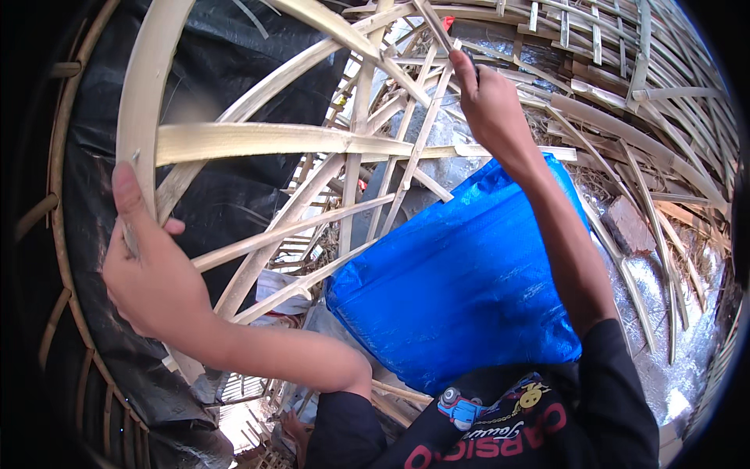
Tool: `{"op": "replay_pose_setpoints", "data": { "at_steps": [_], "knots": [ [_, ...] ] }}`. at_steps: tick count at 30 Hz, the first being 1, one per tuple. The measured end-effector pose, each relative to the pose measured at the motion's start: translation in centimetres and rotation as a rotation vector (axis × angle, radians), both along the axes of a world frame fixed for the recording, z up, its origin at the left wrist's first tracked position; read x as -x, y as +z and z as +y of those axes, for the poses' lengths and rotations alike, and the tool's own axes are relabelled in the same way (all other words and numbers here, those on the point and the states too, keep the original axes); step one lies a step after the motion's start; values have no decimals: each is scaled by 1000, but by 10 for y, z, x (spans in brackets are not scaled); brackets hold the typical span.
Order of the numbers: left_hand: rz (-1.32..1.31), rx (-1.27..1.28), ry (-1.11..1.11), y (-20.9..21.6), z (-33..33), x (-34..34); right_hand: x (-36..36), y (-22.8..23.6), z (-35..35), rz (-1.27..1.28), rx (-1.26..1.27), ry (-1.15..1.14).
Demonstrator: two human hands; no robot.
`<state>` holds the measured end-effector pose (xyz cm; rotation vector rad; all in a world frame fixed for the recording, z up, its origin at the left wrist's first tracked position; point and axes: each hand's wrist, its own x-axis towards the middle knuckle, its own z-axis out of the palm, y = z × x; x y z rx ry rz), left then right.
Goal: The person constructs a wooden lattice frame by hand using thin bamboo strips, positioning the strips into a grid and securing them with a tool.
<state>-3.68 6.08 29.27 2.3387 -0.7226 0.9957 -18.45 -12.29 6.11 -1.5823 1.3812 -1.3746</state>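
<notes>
At the left, my left hand (156,270) grips a wide, pale bamboo strip (147,86). The thumb presses on its face and the other fingers curl behind it. A small nail-like point shows in the strip just above the thumb. My right hand (492,105), raised at the top centre, is closed round a narrow, dark, blade-like tool (434,25); its far end leaves the picture. Another flat bamboo strip (250,143) runs from the held strip to the right. Several more strips cross between my hands in an open lattice (351,168).
A blue plastic sheet (461,273) spreads below my right forearm. Black plastic sheeting (226,187) hangs behind the strips at the left. Curved slatted bamboo (664,102) and loose strips (625,266) lie at the right, over a shiny silver sheet (680,375).
</notes>
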Motion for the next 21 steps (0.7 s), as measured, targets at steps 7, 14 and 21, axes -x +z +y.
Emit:
{"op": "replay_pose_setpoints", "data": {
  "at_steps": [7,14,21],
  "knots": [
    [15,104,-36,-15,-3,2,-66,20,41,-465,39,76],
    [6,73,-23,-10,-7,-15,-99,-10,19,-223,-174,51],
    [-34,15,8,-6,-13,-26,-32,8,-16,399,91,51]
  ]
}}
